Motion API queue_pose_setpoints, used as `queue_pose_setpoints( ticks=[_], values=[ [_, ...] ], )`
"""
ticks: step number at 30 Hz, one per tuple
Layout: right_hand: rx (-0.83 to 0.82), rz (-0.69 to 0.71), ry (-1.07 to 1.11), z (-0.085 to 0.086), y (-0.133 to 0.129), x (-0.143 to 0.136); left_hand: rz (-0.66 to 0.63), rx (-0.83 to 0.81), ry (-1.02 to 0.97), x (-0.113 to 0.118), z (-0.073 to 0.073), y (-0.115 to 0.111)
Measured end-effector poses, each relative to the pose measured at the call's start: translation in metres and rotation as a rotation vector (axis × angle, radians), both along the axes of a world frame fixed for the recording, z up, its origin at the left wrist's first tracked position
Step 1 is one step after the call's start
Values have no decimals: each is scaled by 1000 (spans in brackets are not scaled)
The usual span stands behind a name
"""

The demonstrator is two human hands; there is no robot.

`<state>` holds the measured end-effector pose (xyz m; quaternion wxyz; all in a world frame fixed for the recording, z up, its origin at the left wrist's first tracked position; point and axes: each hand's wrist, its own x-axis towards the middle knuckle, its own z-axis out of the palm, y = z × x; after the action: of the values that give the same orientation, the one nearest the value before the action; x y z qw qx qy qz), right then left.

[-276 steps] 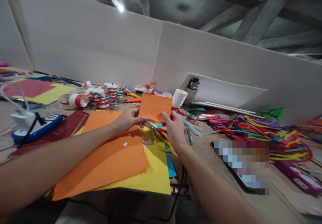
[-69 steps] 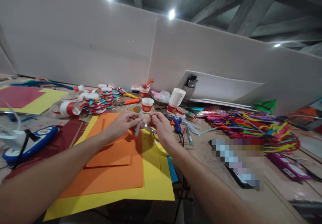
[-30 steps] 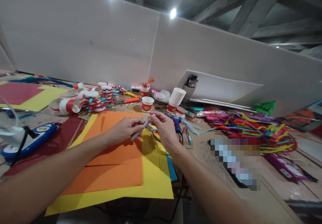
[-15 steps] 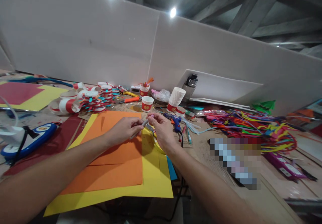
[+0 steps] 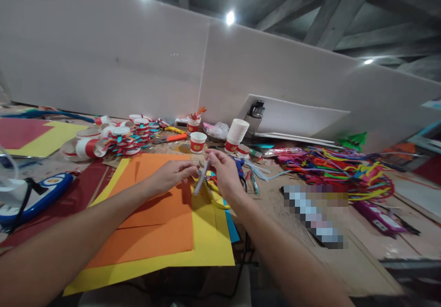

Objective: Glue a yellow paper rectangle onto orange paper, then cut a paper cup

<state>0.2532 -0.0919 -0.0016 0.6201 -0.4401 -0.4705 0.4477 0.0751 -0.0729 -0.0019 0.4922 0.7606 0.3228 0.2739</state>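
My right hand (image 5: 223,171) is closed on a thin pale lilac strip (image 5: 202,178), pinched at its upper end, with the strip slanting down to the left. Just left of it my left hand (image 5: 175,174) is over the orange sheet (image 5: 158,233), its thumb and index finger pointing towards the strip; the other fingertips are hard to see. The orange sheet lies on a yellow sheet (image 5: 213,247). Beside and below my right hand are yellow-handled scissors (image 5: 217,199). A white and red paper cup (image 5: 198,142) stands just beyond both hands.
A stack of cups (image 5: 237,134) and a dark bottle (image 5: 254,119) stand at the back. Colourful pipe cleaners (image 5: 330,169) lie right, a blue glue gun (image 5: 237,164) by my right hand. Red-and-white cup pieces (image 5: 120,137) and a blue-white iron (image 5: 41,194) are left.
My hands have moved slightly apart. The strip, earlier between the fingers of both hands, now hangs from my right hand and shows more of its length. The view has shifted slightly.
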Motion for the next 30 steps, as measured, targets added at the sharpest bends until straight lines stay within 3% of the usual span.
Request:
queue_pose_setpoints(
  ticks=[3, 8, 11, 14, 19, 23, 26, 30],
  values=[
    [-30, -108, -256, 15, 0, 33, 95, 32, -12, -10, -2, 9],
    [-162, -388, -984, 35, -12, 94, 196, 175, 85, -27, 4, 20],
    [-352, -538, -1426, 33, -18, 121, 274, 298, 237, -38, 12, 28],
    [-507, -506, -1694, 22, -16, 139, 349, 352, 437, -52, 18, 38],
    [-572, -399, -1775, 3, -9, 153, 377, 341, 958, -76, 14, 55],
    [-538, -426, -1785, 5, -6, 144, 411, 358, 1121, -87, 1, 63],
    [-253, -508, -1644, 13, -10, 112, 381, 383, 1114, -89, -7, 69],
    [290, -80, -1350, 18, -29, 38, 360, 384, 1118, -89, -9, 72]
  ],
)
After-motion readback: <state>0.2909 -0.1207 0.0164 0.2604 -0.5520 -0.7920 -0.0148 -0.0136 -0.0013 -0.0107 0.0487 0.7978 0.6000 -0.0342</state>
